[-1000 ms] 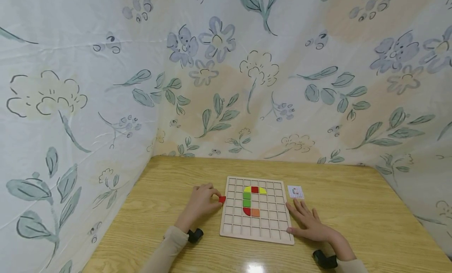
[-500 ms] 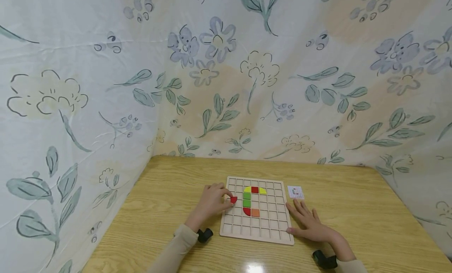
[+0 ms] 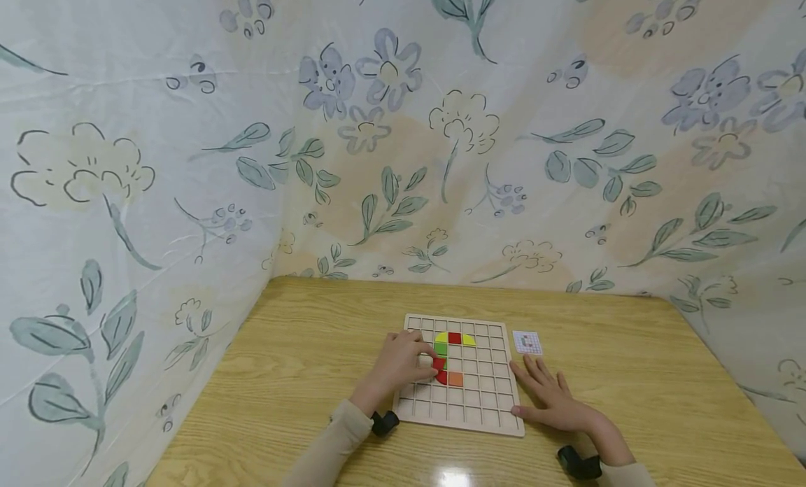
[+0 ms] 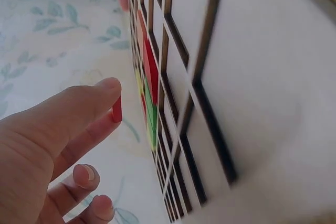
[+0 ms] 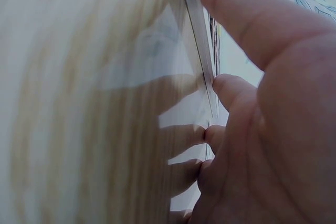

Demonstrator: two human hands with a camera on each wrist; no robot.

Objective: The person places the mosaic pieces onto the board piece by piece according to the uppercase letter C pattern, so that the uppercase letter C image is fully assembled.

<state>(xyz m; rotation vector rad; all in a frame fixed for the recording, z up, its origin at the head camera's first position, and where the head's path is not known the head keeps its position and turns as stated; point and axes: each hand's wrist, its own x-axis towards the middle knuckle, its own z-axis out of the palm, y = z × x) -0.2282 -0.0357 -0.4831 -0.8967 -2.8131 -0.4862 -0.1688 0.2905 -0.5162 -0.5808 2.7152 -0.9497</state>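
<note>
Over the left part of a wooden grid board (image 3: 483, 404), my left hand (image 3: 397, 364) pinches a small red tile (image 3: 439, 363) between thumb and forefinger. In the left wrist view that red tile (image 4: 117, 109) is held apart from the board's surface, and the other fingers are loosely bent. Tiles lie in the board's cells: a green tile (image 3: 441, 348), a red square (image 3: 455, 339), a yellow curved tile (image 3: 469, 341), an orange tile (image 3: 455, 379) and others, partly covered by my left hand. My right hand (image 3: 554, 401) lies spread on the table, its thumb and forefinger touching the board's right edge.
A small printed card (image 3: 527, 343) with a grid pattern lies right of the board, just beyond the right fingertips. The wooden table (image 3: 655, 375) reaches back to a flower-patterned cloth (image 3: 403, 214). Each wrist wears a black device (image 3: 580, 463).
My left hand has moved right with the pinched red tile, from beside the board's left edge to over the placed green and red tiles. The right hand has stayed still.
</note>
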